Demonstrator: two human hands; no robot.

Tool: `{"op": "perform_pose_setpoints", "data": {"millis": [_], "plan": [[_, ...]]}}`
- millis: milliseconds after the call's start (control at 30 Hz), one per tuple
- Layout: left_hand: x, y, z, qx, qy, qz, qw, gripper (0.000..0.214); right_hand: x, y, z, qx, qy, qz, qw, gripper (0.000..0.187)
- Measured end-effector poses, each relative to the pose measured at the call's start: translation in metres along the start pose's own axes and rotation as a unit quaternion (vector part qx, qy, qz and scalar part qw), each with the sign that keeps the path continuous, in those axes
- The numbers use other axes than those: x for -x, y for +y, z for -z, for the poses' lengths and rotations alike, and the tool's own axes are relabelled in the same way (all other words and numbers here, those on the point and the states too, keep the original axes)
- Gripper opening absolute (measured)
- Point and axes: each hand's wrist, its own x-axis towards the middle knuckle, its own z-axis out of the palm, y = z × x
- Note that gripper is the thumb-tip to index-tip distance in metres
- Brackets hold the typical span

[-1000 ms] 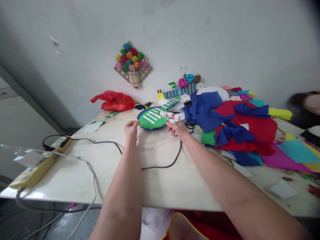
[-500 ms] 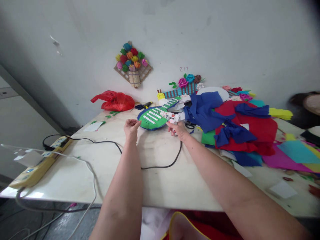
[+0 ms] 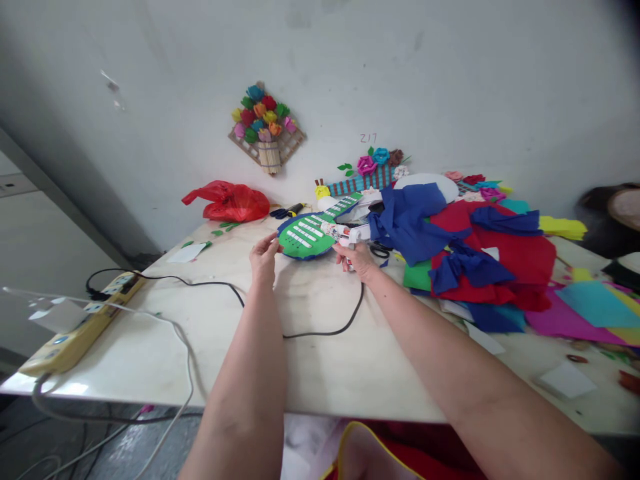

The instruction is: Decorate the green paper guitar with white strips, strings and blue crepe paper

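Note:
A green guitar-shaped craft piece (image 3: 311, 248) with a blue edge and rows of white strips lies on the table, its neck pointing back to the right. My left hand (image 3: 264, 259) is at its left rim, thumb and fingers closing on the edge. In my right hand (image 3: 356, 259) is a white hot glue gun (image 3: 354, 236), its patterned front end over the craft piece's body. The nozzle tip is too small to make out. From the glue gun's handle a black cord (image 3: 320, 333) runs across the table to the left.
A yellow power strip (image 3: 65, 343) with a white adapter and cables lies at the left edge. Blue cloth (image 3: 415, 220), red cloth (image 3: 525, 253) and coloured sheets pile up on the right. Behind are a red plastic bag (image 3: 230, 202), scissors (image 3: 287, 212) and paper flowers (image 3: 367, 165).
My left hand has turned and opened from a pinch beside the craft piece to fingers at its left rim. My right hand and the glue gun stay nearly where they were.

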Motion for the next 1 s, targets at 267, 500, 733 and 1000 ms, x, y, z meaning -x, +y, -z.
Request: {"op": "perform_pose_setpoints", "data": {"millis": [267,500,733,1000], "plan": [[-0.0047,-0.0009,-0.0023,0.05,0.009,0.061,0.997,0.014,-0.0013,0.0023,0.0011,0.006,-0.007,0.009,1.0,0.024],[-0.0038,-0.0005,-0.0028,0.095,0.023,0.071,0.993,0.015,-0.0002,-0.0002,-0.0001,0.002,-0.015,0.005,1.0,0.024],[-0.0018,0.0006,-0.0013,0.114,0.018,0.052,0.992,0.017,-0.0008,0.0015,0.0001,0.01,-0.013,0.005,1.0,0.025],[-0.0033,-0.0072,0.0016,0.098,-0.01,0.058,0.993,0.03,0.0004,-0.0005,-0.0006,0.008,-0.01,0.006,1.0,0.025]]}}
